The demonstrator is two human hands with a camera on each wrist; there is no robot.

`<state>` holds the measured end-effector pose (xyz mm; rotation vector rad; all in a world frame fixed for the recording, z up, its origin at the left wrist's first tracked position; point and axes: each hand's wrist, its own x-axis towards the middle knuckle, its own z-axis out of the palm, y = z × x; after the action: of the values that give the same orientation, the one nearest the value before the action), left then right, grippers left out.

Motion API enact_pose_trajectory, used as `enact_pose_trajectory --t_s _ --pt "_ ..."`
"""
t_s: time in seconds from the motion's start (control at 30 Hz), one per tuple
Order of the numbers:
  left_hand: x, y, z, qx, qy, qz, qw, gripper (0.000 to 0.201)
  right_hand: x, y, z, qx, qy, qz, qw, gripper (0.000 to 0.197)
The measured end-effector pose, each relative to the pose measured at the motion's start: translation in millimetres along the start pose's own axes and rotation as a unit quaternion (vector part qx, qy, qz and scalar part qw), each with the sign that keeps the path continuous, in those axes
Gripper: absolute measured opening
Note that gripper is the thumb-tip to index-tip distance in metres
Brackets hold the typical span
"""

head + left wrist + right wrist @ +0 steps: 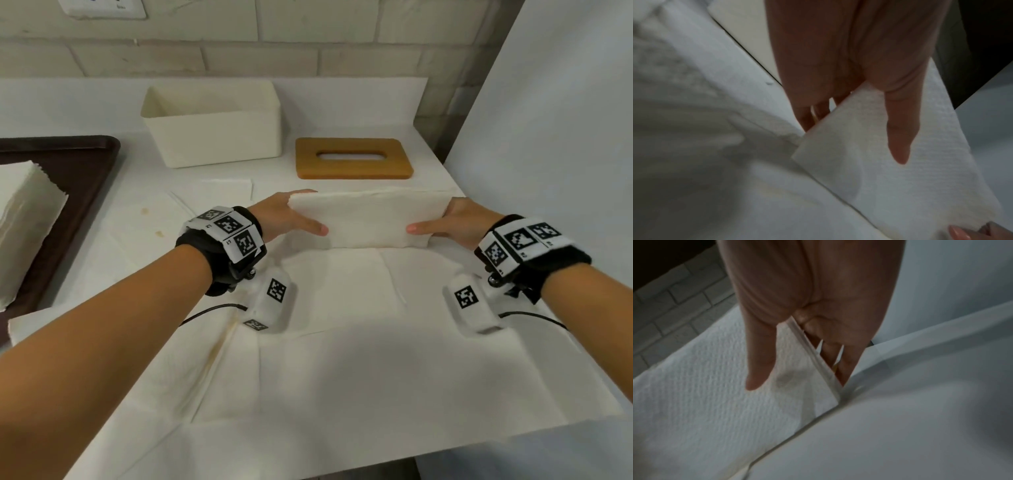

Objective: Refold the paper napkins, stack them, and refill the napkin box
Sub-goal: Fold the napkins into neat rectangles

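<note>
A stack of folded white napkins (368,219) stands on its long edge on unfolded napkins spread over the counter (342,359). My left hand (303,214) pinches its left end, thumb in front and fingers behind. My right hand (435,219) pinches the right end the same way. The left wrist view shows the thumb (900,129) lying across the stack (900,186). In the right wrist view the thumb (760,353) presses the stack (705,394) and the fingers (846,363) sit behind its layered edge. The cream napkin box (219,140) stands open behind, its brown slotted lid (308,161) flat beside it.
A dark brown tray (85,171) at the left holds a tall pile of napkins (24,219). A tiled wall runs along the back and a white panel (548,137) closes the right side. The counter's front edge lies near my elbows.
</note>
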<state>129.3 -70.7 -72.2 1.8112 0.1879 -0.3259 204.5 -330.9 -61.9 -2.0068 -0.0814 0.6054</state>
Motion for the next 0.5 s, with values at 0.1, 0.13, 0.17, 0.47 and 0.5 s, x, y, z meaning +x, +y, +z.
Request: enact_pose_trajectory --t_s 0.1,0.13,0.17,0.47,0.5 --pt "1.0 -3.9 4.5 0.003 0.004 -0.030 1.000 0.061 2.0 1.2 2.6 0.000 -0.018 -0.002 1.000 0.054" --pt "1.3 -4.8 5.8 0.009 0.011 -0.031 0.999 0.067 3.1 1.4 3.1 0.008 -0.020 -0.003 1.000 0.052" --pt "2.9 -6.0 5.9 0.013 0.024 -0.029 0.999 0.067 4.2 1.1 3.3 0.018 -0.021 -0.005 1.000 0.049" --pt "0.9 -0.7 7.5 0.080 0.059 -0.012 0.995 0.038 6.8 -5.7 -1.7 0.007 -0.025 -0.024 0.999 0.037" --pt "2.3 -1.9 8.2 0.084 0.059 -0.016 0.995 0.038 6.8 -4.5 -0.9 -0.022 -0.031 -0.016 0.999 0.033"
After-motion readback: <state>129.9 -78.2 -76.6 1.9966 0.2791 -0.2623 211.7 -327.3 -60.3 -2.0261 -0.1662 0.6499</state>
